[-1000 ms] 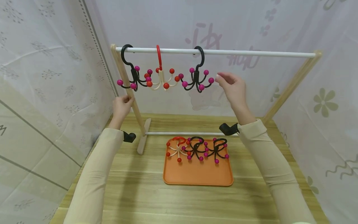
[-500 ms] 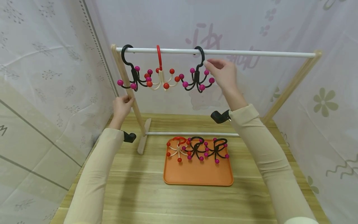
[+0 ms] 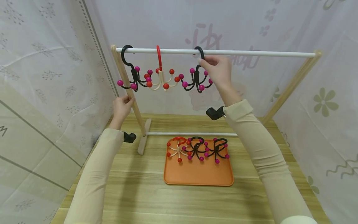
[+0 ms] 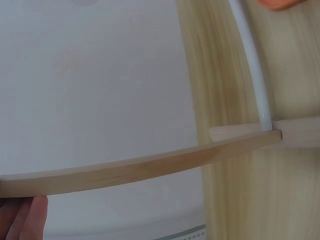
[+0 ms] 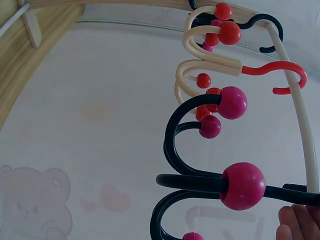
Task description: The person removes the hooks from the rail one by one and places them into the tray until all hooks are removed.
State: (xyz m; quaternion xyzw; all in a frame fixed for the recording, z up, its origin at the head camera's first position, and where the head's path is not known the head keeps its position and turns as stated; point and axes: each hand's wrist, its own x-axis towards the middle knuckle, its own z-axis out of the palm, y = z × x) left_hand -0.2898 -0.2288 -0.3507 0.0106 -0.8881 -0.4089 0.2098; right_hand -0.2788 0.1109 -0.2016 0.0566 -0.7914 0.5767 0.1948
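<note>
Plainly, right fingers (image 3: pixel 210 58) pinch a hanging black hook (image 3: pixel 202 54), left fingers (image 4: pixel 35 220) a post (image 4: pixel 135 170)

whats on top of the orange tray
On the orange tray lie a cream-and-red hanger, a middle black hanger and a rightmost black hanger, near its far edge. The surface directly under them is hidden.

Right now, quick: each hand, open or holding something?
Left hand: closed, holding the left wooden upright.
Right hand: closed, pinching the rightmost black hanger on the upper white bar.
</note>
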